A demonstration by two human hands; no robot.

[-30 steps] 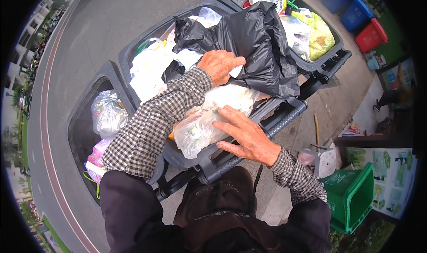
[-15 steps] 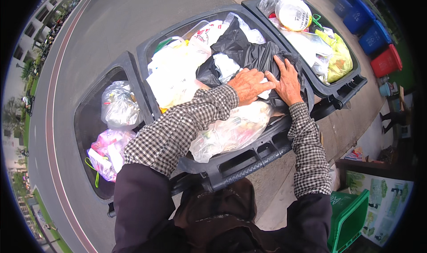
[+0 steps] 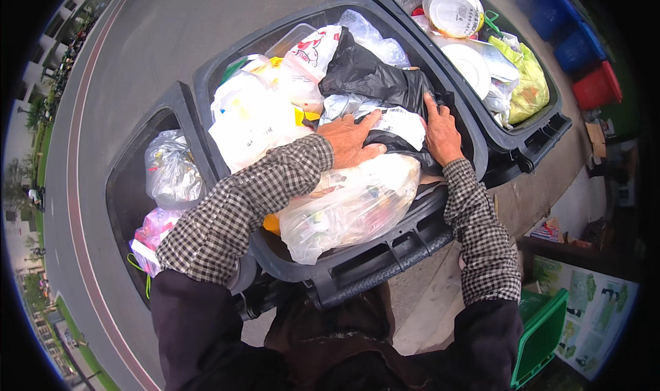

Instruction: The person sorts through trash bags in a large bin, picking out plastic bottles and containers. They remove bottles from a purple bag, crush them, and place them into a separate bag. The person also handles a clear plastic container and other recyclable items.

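Note:
A torn black garbage bag [image 3: 375, 71] lies on the heap in the middle grey bin [image 3: 474, 140], white packaging with printing [image 3: 399, 124] showing through its opening. My left hand [image 3: 349, 142] rests with spread fingers on the near left side of this opening, beside the white packaging. At the opening's right side, my right hand [image 3: 443, 135] has its fingers bent over the black plastic and grips it; its fingertips are partly hidden. Just below both hands sits a clear bag of refuse [image 3: 354, 202]. White plastic bags [image 3: 251, 126] fill the bin's left part.
On the left, another grey bin [image 3: 124, 185] holds tied bags. To the right, a third bin [image 3: 512, 140] contains a round white tub [image 3: 454, 11] and a yellow bag [image 3: 526, 81]. A green bin [image 3: 543, 332] stands near right; blue bins [image 3: 581, 47] and a red one [image 3: 597, 86] stand far right.
My left hand has moved left and its fingers have spread. The black bag's opening is wider, exposing more white packaging. My right hand remains at the bag's right side.

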